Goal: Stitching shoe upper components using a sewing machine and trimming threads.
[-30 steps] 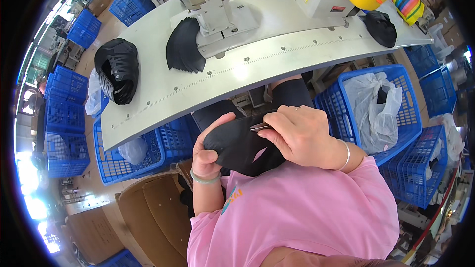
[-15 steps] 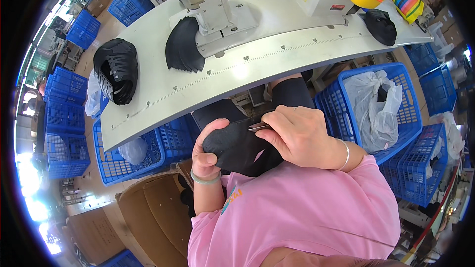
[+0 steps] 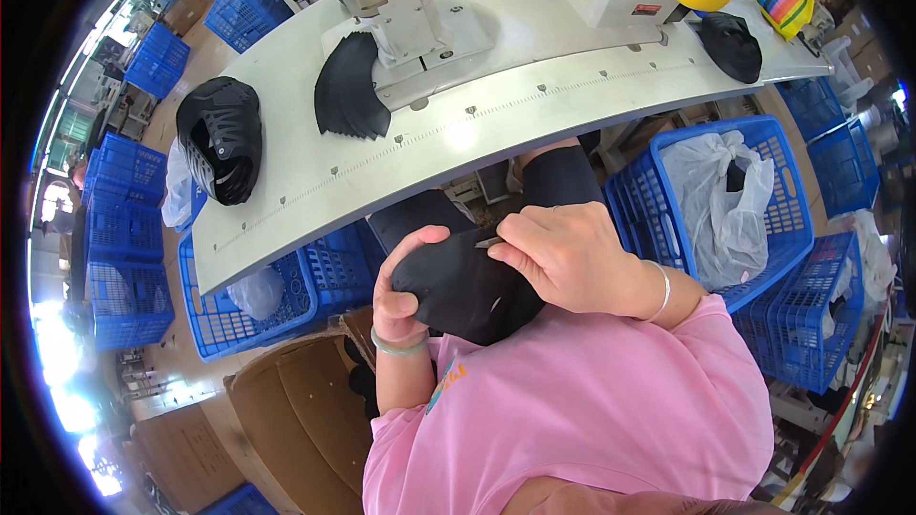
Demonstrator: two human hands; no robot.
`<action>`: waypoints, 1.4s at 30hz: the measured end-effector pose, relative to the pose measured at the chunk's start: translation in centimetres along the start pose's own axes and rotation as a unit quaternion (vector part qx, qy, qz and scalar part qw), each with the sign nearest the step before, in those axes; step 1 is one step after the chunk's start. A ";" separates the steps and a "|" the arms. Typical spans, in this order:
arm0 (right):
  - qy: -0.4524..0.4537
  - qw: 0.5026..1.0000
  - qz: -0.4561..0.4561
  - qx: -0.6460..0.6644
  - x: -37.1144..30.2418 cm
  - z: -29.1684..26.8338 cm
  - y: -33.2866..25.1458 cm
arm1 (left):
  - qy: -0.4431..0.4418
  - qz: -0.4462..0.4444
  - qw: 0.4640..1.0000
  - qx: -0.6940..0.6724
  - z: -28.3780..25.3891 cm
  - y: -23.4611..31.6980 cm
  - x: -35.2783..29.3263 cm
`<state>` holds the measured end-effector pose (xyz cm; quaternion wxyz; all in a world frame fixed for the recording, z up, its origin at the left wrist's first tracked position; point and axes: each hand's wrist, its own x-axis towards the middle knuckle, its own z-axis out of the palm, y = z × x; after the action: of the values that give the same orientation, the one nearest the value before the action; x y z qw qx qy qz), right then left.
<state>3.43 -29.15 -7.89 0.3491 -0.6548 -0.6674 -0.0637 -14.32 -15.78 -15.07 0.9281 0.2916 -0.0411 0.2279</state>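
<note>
Above my lap, my left hand (image 3: 403, 291) is closed around the left end of a black shoe upper (image 3: 453, 286), thumb on the near side and fingers on the far side. My right hand (image 3: 572, 253) is closed on small thread snips (image 3: 489, 242). Only the pointed metal tip shows, lying against the upper's top edge; the handles are hidden in my fist. A small pale slit shows low on the upper's right part.
The white sewing table (image 3: 315, 229) curves just beyond my hands, bearing a sewing machine (image 3: 405, 10), stacked black pieces (image 3: 351, 91), a finished black shoe (image 3: 221, 138) and a dark upper (image 3: 730, 48). Blue crates (image 3: 668, 229) stand at both sides; a cardboard box (image 3: 296, 410) sits lower left.
The snips' two tips, apart before, now look closed together. My right hand has shifted slightly left along the upper, which has tilted a little; my left hand keeps its hold.
</note>
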 end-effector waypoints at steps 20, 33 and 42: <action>0.026 1.000 -0.004 -0.007 -0.1 -0.7 -0.4 | 0.009 0.005 0.999 -0.052 0.0 -0.3 -0.1; 0.027 1.000 0.004 -0.001 -0.3 -0.2 0.0 | 0.015 -0.016 0.998 -0.058 0.2 -0.5 0.1; 0.012 0.999 -0.016 -0.025 -0.5 -0.8 -0.9 | 0.023 0.007 0.999 -0.026 0.6 -0.3 0.1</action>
<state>2.85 -30.12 -7.21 0.3395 -0.6515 -0.6719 -0.0942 -14.04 -16.24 -14.70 0.9345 0.2616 -0.0280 0.2398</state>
